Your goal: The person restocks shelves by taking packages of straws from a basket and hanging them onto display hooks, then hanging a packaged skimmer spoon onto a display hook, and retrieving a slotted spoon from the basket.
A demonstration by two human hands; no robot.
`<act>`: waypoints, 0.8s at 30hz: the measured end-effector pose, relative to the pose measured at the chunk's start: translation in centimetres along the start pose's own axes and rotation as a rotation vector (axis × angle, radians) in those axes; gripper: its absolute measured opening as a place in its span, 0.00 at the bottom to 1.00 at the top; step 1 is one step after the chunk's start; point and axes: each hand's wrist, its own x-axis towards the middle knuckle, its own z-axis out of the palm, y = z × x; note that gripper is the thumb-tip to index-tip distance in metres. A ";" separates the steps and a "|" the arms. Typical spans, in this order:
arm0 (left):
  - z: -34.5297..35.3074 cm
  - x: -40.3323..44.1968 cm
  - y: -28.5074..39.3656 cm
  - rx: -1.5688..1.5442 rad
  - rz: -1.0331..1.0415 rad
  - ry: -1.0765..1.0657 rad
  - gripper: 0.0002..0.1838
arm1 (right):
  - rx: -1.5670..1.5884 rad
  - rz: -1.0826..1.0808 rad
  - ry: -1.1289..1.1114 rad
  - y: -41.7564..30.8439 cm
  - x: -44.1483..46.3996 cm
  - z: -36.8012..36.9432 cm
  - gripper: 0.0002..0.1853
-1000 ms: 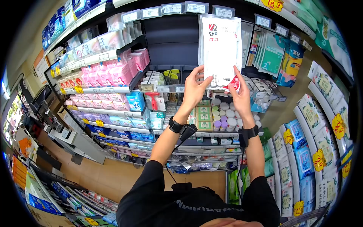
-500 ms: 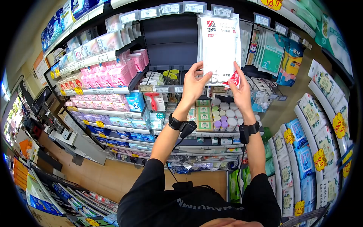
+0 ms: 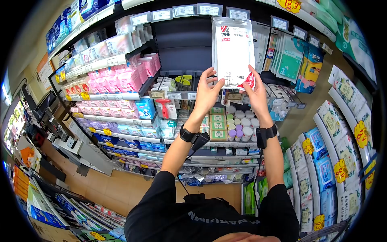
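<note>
A white plastic pack of straws, printed with red and black lettering, hangs upright beneath the shelf labels, in front of another similar pack. My left hand grips its lower left edge, thumb across the front and the fingers around the side. At the lower right corner, over a red printed patch, my right hand holds it with the thumb in front and fingers partly behind. Price tags cover the hanger at the top, so how it is attached is hidden.
Green packs hang to the right. Pink packages fill the shelves at left. Below my hands stand small lidded tubs and green-brown boxes. Packs of wipes line the right shelf. A tiled floor lies below.
The pack's lower edge has swung slightly up and away, while its top sits a little lower in view. My left hand has dropped slightly along the pack's edge.
</note>
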 end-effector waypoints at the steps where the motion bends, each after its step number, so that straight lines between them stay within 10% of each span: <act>1: -0.2 -0.2 -0.3 0.012 -0.003 0.007 0.35 | 0.001 -0.001 -0.003 0.2 0.2 0.0 0.32; 16: -2.2 -8.6 1.1 -0.182 -0.098 -0.083 0.28 | -0.100 0.193 0.138 4.4 -2.4 -0.3 0.39; 24: -3.3 -17.5 2.9 -0.196 -0.221 -0.092 0.25 | 0.113 0.246 -0.225 -3.1 -17.6 1.0 0.42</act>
